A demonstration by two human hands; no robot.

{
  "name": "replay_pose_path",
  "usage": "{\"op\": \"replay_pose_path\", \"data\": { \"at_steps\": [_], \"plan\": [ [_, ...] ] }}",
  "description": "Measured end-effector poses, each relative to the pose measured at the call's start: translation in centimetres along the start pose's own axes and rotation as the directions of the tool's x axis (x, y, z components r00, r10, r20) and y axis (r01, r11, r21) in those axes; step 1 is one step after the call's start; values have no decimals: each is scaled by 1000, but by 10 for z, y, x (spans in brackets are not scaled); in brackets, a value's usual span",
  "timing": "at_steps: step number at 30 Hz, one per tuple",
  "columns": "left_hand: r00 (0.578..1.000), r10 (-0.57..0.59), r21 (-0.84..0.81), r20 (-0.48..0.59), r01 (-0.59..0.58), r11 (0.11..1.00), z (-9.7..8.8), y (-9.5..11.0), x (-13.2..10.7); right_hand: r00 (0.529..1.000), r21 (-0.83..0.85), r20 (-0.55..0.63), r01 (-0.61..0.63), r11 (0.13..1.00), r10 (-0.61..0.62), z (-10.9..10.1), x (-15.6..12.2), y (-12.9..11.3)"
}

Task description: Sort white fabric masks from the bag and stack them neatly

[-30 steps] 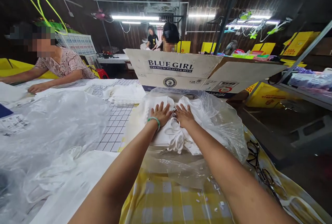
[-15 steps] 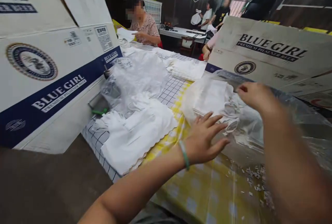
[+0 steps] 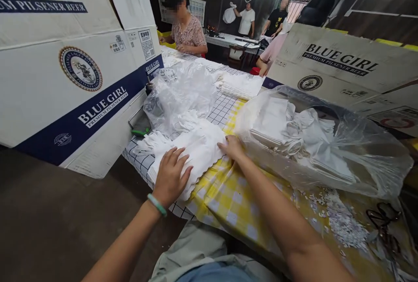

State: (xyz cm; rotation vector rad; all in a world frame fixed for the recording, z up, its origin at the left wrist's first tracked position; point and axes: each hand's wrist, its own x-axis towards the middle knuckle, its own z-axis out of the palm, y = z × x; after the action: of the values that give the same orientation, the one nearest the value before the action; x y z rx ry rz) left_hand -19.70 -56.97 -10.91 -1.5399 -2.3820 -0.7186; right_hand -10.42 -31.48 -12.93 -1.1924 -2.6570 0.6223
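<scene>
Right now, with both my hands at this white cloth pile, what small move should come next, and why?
I'd probably curl the left hand around the near edge of the white cloth pile. Its fingers look spread over the cloth rather than wrapped round it, while the right hand is at the pile's right edge, so that should steady both sides.

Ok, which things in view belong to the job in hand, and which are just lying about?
Seemingly part of the job:
white cloth pile, with the left hand over it and the right hand at its edge
clear bag holding more white cloth

Probably just lying about, near neither hand:
pale scraps
dark-handled tool beside them, likely scissors
</scene>
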Motion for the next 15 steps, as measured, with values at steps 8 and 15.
{"op": "replay_pose_path", "data": {
  "at_steps": [8,15],
  "plan": [
    [731,352,-14,585,-424,905,38,52,169,966,226,-240,155,962,-100,12,-21,-19],
    [583,356,-50,730,-474,879,27,34,202,979,823,-196,139,552,47,4,-32,-36]
  ]
}}
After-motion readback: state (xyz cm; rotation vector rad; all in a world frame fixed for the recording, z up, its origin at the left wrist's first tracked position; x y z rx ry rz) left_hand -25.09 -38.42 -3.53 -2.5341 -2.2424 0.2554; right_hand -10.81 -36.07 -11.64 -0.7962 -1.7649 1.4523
